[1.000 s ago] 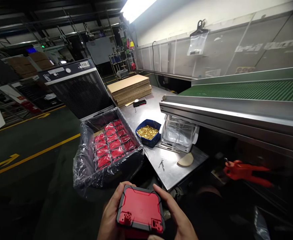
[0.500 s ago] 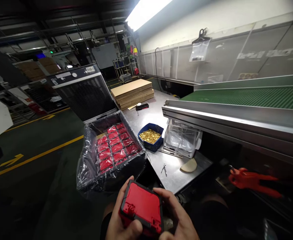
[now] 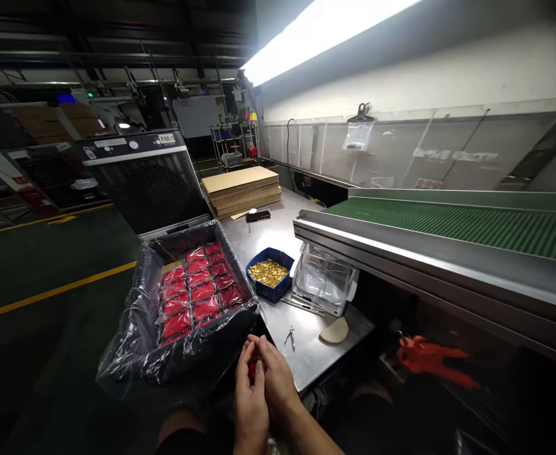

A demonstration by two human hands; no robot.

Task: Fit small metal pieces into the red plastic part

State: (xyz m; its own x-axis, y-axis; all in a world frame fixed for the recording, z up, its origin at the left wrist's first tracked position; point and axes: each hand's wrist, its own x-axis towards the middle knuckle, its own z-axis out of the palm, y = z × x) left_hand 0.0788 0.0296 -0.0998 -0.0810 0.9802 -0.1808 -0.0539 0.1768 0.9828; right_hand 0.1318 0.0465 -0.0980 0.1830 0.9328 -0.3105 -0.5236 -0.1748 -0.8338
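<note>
A lined crate (image 3: 183,303) of cases stood left of the desk (image 3: 306,354); on it, a bin (image 3: 269,282) sat before stacked cardboard (image 3: 241,188), beside a conveyor (image 3: 448,221).

Between the left hand (image 3: 251,404) and the right hand (image 3: 278,385) only a sliver of the red part (image 3: 252,371) shows. At ten o'clock from the hands, the black crate (image 3: 211,332) holds rows of glossy red pieces (image 3: 195,292) under clear wrinkled plastic. At twelve o'clock the blue bin (image 3: 269,282) is filled with brass-gold bits. The conveyor belt (image 3: 453,222) at two o'clock is green with fine ribbing. At three o'clock the tool (image 3: 429,359) is orange-red. The cardboard stack (image 3: 240,189) is tan, and the floor line (image 3: 53,292) is yellow.
</note>
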